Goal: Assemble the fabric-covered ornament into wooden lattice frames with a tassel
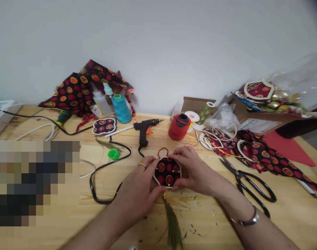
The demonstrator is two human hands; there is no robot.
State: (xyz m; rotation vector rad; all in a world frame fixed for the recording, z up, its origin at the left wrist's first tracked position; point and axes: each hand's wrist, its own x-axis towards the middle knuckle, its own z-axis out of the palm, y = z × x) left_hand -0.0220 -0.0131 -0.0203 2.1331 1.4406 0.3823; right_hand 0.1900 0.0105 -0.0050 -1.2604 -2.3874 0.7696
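A small hexagonal ornament (167,172) covered in black fabric with red and orange circles sits between my hands, just above the wooden tabletop. My left hand (137,187), wearing a gold ring, holds its lower left side. My right hand (192,170) grips its right side, the fingertips over its upper edge. A red cord loop (163,151) rises from the top. Below hangs a dark green tassel (173,224) on a yellow cord, lying over the table edge area.
A black hot glue gun (144,131) lies beyond the hands, its black cable (103,170) curving left. Nearby stand a red spool (179,126) and teal thread cone (121,109). Black-handled scissors (248,184) and patterned fabric (262,152) lie right. A pixelated patch covers the left foreground.
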